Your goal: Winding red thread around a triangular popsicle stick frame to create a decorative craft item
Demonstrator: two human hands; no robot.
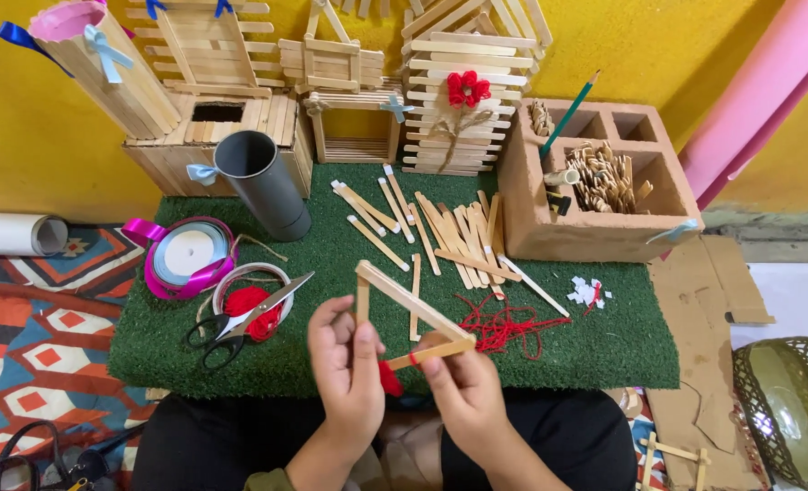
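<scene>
Head view, green turf mat [331, 355], yellow wall [22, 136]

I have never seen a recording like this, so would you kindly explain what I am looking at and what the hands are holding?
There is one picture, taken by a camera worn on a person's head, looking down at their own two bare hands. The left hand and right hand together hold a triangle of wooden craft sticks. Beyond lies a green turf mat carrying loose craft sticks, scissors, a pink ribbon spool, a grey tube and red yarn. Finished stick models stand against the yellow wall.
</scene>
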